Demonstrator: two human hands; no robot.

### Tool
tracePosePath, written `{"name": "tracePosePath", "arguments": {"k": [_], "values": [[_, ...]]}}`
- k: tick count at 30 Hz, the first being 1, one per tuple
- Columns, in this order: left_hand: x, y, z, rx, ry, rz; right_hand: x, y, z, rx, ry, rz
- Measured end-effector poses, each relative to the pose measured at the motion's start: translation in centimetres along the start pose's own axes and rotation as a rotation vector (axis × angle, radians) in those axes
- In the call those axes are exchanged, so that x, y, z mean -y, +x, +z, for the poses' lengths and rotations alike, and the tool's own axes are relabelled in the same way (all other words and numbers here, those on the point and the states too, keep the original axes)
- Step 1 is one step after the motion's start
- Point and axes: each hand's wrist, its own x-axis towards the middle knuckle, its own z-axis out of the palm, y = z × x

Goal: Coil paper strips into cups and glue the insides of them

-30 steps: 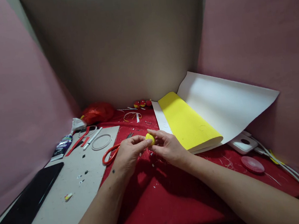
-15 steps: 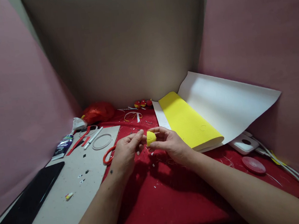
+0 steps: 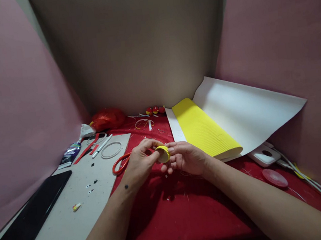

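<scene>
Fingers: left hand (image 3: 140,160) pinching ribbed yellow cup (image 3: 164,157); right hand (image 3: 186,157) thumb at its rim, can't tell if gripping. From yellow corrugated sheet (image 3: 204,128): red cloth (image 3: 166,230) beneath, grey board (image 3: 60,229) well left, white sheet (image 3: 242,111) right, red handle loop (image 3: 114,168) left, nearer than board; cup just left, above cloth.

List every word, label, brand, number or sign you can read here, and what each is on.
Readable texts: none.
Dark purple squeeze tube, lying at the left: printed, but too small and blurred to read.
Small ridged yellow cup-shaped piece: no lettering visible.
</scene>
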Motion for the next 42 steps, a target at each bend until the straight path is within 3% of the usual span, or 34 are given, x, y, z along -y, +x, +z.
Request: {"name": "tracePosePath", "arguments": {"k": [3, 5, 10, 15, 19, 24, 42], "values": [[0.6, 0.1, 0.1, -0.099, 0.124, -0.038, -0.2, 0.1, 0.4, -0.119, -0.120, -0.072], [1.0, 0.1, 0.2, -0.131, 0.185, -0.056, -0.5, 0.2, 0.7, -0.243, -0.318, -0.160], [1.1, -0.1, 0.9, -0.115, 0.334, -0.028, -1.6, 0.3, 0.8, -0.451, -0.958, -0.407], [0.8, -0.4, 2.1, -0.049, 0.461, 0.059, -1.7, 0.3, 0.5, -0.520, -1.324, -0.454], [1.0, -0.5, 2.8, -0.035, 0.547, 0.025, -1.7, 0.3, 0.6, -0.605, -1.431, -0.462], [1.2, -0.4, 3.2, -0.039, 0.624, -0.022, -1.9, 0.4, 0.5, -0.614, -1.566, -0.533], [1.1, -0.9, 3.4, -0.137, 0.710, 0.149, -2.0, 0.5, 0.0, -0.570, -1.638, -0.689]]}}
